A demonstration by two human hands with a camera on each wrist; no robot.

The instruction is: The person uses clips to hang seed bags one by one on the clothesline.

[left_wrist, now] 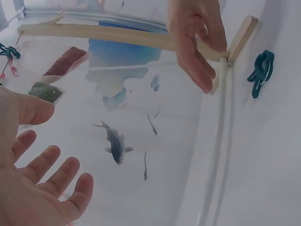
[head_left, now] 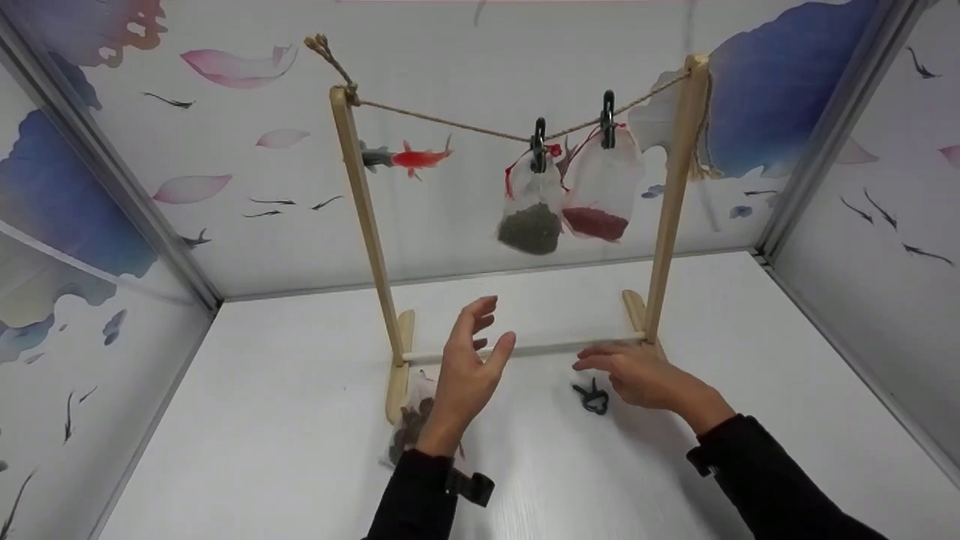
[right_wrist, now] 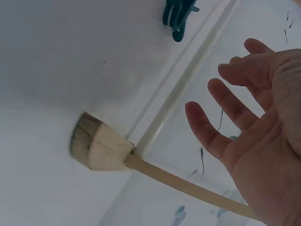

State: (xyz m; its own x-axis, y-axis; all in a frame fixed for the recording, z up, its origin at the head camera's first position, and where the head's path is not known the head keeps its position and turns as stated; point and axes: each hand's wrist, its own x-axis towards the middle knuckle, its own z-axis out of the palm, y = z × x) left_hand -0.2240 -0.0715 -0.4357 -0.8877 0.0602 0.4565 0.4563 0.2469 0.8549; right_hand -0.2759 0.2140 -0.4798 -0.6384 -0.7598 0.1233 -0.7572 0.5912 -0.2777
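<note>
My left hand (head_left: pixel 469 367) is raised with loosely bent fingers and nothing in it, in front of the rack's bottom rod. Partly behind that forearm, a clear bag of dark brown pieces (head_left: pixel 409 431) lies on the table by the rack's left foot. My right hand (head_left: pixel 641 375), likewise holding nothing, hovers just above and to the right of a dark green clip (head_left: pixel 595 397) on the table. From the rope (head_left: pixel 450 124) hang two mesh pouches under dark clips: one with green contents (head_left: pixel 531 229), the other with reddish contents (head_left: pixel 596 223).
The wooden rack has a left post (head_left: pixel 364 217) and a right post (head_left: pixel 675 202), joined low by a pale rod (head_left: pixel 540 349). White walls (head_left: pixel 270 172) painted with fish and petals enclose the white table (head_left: pixel 262 450) at the back and sides.
</note>
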